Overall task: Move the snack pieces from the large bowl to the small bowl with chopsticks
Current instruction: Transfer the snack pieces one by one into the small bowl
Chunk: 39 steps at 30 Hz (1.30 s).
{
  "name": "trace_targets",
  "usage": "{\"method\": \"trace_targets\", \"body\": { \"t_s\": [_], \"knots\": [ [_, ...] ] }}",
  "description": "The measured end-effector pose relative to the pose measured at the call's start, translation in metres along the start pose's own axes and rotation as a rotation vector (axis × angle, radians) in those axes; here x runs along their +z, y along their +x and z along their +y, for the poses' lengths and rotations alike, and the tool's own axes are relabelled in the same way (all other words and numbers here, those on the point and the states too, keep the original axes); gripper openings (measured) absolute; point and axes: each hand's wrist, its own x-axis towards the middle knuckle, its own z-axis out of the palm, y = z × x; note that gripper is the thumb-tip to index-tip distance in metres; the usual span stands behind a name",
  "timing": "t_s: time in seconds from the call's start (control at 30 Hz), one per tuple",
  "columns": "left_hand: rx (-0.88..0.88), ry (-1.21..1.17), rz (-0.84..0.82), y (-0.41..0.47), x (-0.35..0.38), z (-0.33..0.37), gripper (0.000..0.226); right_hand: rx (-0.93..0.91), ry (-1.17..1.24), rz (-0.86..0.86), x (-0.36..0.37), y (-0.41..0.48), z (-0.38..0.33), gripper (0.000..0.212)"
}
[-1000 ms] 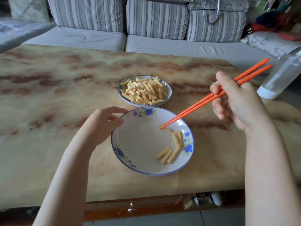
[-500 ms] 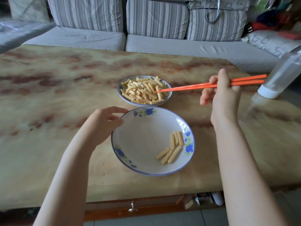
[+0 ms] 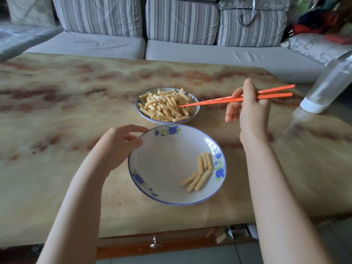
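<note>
A large white bowl [image 3: 163, 164] with blue flowers on its rim sits near the table's front edge and holds several ridged snack sticks [image 3: 202, 170] at its right side. Behind it a small blue-rimmed bowl [image 3: 194, 115] is heaped with the same yellow snack pieces [image 3: 165, 105]. My right hand [image 3: 247, 107] grips a pair of orange chopsticks [image 3: 215, 101], their tips resting over the pile in the small bowl. My left hand [image 3: 122, 145] holds the large bowl's left rim, thumb and fingers curled against its edge.
The marbled tan table [image 3: 57, 115] spreads wide to the left. A clear plastic bottle with a white cap [image 3: 327, 86] stands upside down at the right edge. A grey striped sofa [image 3: 181, 21] runs behind the table. A drawer knob [image 3: 155, 242] shows below the front edge.
My right hand lifted the chopsticks out of the large bowl and swung them up and back over the small bowl, then pushed their tips further left into the pile. My left hand stayed put.
</note>
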Motion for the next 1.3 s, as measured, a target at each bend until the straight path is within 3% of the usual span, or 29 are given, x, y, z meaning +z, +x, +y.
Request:
{"method": "trace_targets", "body": {
  "t_s": [0.23, 0.4, 0.5, 0.6, 0.77, 0.97, 1.17, 1.3],
  "knots": [
    [0.008, 0.014, -0.002, -0.001, 0.001, 0.001, 0.041, -0.024, 0.032, -0.011, -0.022, 0.001, -0.020, 0.042],
    [0.003, 0.007, 0.002, -0.001, 0.000, 0.001, 0.041, 0.055, 0.092, -0.282, -0.040, 0.001, -0.033, 0.052],
    [0.008, 0.013, 0.001, -0.001, 0.001, 0.001, 0.039, 0.185, -0.055, -0.487, -0.047, -0.003, -0.034, 0.048],
    [0.006, 0.011, 0.004, -0.002, 0.000, 0.000, 0.040, 0.255, -0.164, -0.563, -0.049, -0.005, -0.030, 0.045],
    [0.000, 0.019, 0.010, -0.001, 0.000, 0.001, 0.049, 0.275, -0.179, -0.567, -0.051, -0.004, -0.034, 0.042],
    [0.001, 0.023, 0.004, -0.001, 0.001, 0.002, 0.040, 0.328, -0.239, -0.604, -0.049, -0.007, -0.034, 0.041],
    [0.001, 0.021, 0.009, -0.002, 0.001, 0.002, 0.041, 0.302, -0.157, -0.568, -0.045, -0.007, -0.029, 0.041],
    [-0.001, 0.016, 0.006, -0.001, 0.002, 0.002, 0.040, 0.253, 0.003, -0.457, -0.038, -0.005, -0.027, 0.041]
  ]
}}
